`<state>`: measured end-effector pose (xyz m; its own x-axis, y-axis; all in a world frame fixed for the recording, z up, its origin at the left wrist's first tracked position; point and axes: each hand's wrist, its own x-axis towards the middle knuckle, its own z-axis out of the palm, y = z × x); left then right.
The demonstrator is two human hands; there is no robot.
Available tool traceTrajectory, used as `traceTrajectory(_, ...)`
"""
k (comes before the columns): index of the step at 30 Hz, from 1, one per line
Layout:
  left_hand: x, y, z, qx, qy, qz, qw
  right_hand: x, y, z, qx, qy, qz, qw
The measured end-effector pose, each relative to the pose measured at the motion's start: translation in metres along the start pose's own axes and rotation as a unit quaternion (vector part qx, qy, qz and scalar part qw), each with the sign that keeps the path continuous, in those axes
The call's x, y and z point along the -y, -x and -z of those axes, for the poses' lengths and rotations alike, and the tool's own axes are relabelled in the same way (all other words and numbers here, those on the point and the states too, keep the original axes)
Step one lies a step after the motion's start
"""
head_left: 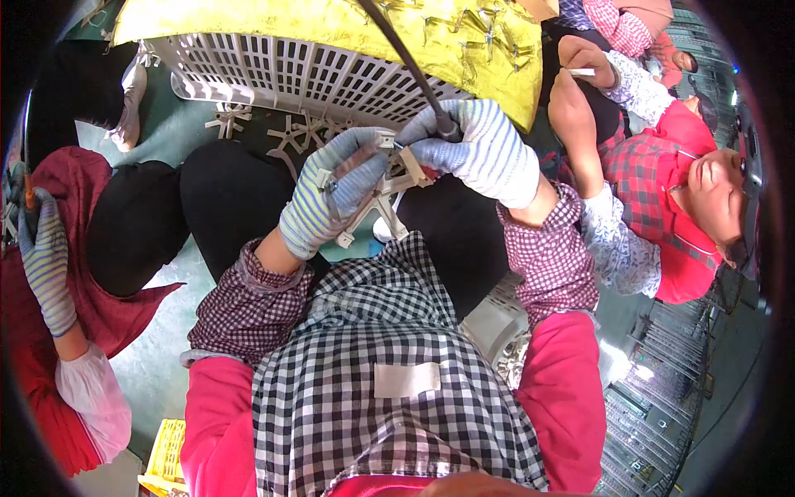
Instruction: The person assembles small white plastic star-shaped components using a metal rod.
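Note:
My left hand, in a striped knit glove, grips a white star-shaped piece with several arms, above my lap. Arm ends stick out around the fingers. My right hand, gloved alike, is closed around the lower end of a dark rod-like tool that slants down from the upper edge. A thin tip shows between the hands, close to the arm end by my left fingertips. Under my right fingers is a beige block-like end; whether they touch it I cannot tell. The tool's grip is mostly hidden.
Ahead stands a white slatted crate, covered by a yellow sheet with several shiny star-shaped pieces. More white pieces lie below it. A co-worker sits at right; another's gloved hand holds a tool at left. A yellow basket is lower left.

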<state>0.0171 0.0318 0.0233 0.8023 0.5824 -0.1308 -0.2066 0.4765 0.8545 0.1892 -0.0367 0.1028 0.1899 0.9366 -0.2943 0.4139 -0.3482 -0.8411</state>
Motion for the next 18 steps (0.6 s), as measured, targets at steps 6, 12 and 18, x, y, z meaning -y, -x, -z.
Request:
traceTrajectory(6,-0.010,-0.003,0.001,0.060,-0.044,0.046,0.996,0.005,0.004,0.000,0.008,-0.028,-0.020,0.999)
traceTrajectory(12,-0.006,-0.001,0.004,0.071,-0.146,-0.043,0.986,0.004,0.001,0.008,0.067,0.001,-0.044,0.997)
traceTrajectory(18,-0.006,-0.001,0.006,0.121,-0.238,-0.045,0.963,-0.007,0.000,0.008,0.083,0.074,-0.009,0.994)
